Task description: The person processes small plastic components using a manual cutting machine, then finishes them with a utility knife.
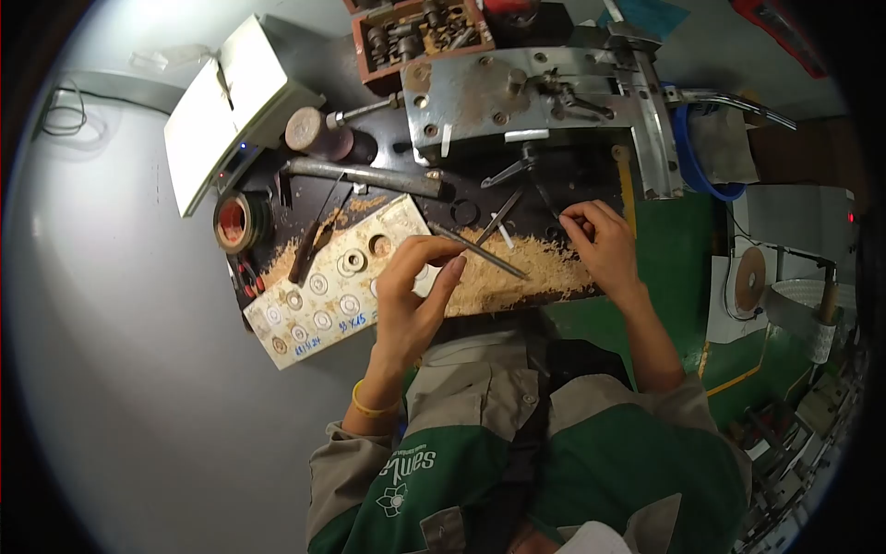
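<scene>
My left hand (415, 291) is closed in a pinch over the board's right end, thumb and index finger close together beside a dark metal rod (494, 261). Any small piece between those fingertips is too hidden to make out. My right hand (602, 245) has its fingertips pressed together at the lower end of a thin dark bar (544, 192), which runs down from a metal clamp-like fitting (524, 164). A pale, stained board (300, 319) with ring marks, a round hole and blue handwriting lies under and left of my left hand. One loose metal ring (353, 260) sits on it.
Sawdust (544, 268) covers the bench's front edge. Behind stand a steel machine plate (461, 88), a wooden box of metal parts (369, 69) and a mallet (314, 129). A hammer (369, 175), tape roll (242, 222) and white device (212, 111) are left.
</scene>
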